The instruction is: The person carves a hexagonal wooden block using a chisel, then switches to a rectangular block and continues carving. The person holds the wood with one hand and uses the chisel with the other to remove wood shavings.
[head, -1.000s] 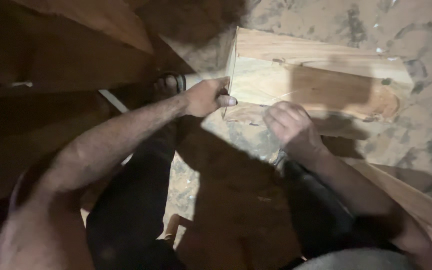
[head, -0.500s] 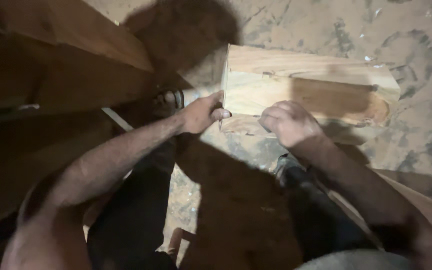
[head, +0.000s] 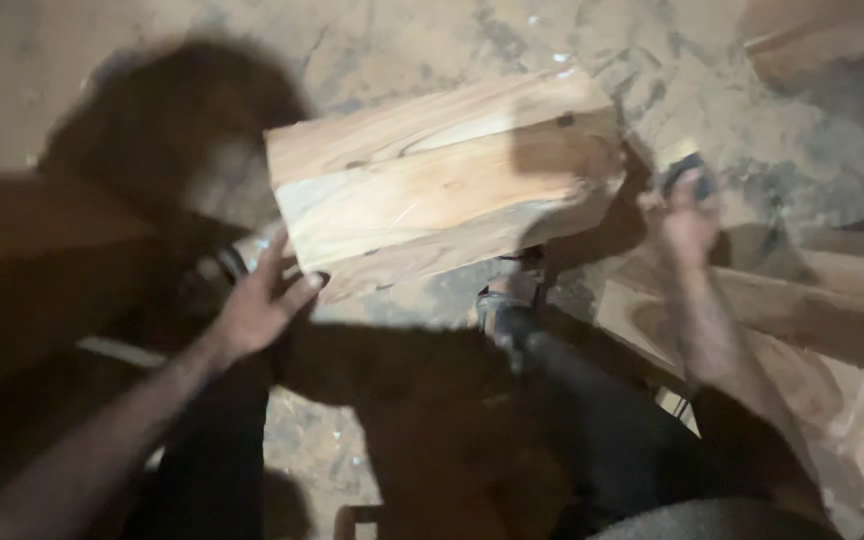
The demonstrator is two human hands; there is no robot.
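Head view: the thick pale rectangular wooden block [head: 442,180] looks heavy, rigid, best gripped at its ends; the left hand [head: 257,305] rests spread against its lower corner, the right hand [head: 687,215] clenches a small dark object [head: 687,175].

no pkgs, no labels, no signs, no screens in view

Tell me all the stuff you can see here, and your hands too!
Wooden block: one, pale tan with darker grain, middle of the view, on the floor.
Wooden planks: a few, reddish-brown, at the right, partly in shadow.
Wood piece: one, brown, top right corner.
Floor: dusty grey-beige, strewn with sawdust.
Small dark object: one, bluish, blurred, at the right hand's fingertips; kind unclear.
Legs: dark trousers, bottom of the view.
Left hand: open, fingers spread, at the block's lower left corner.
Right hand: just right of the block, around the small dark object.
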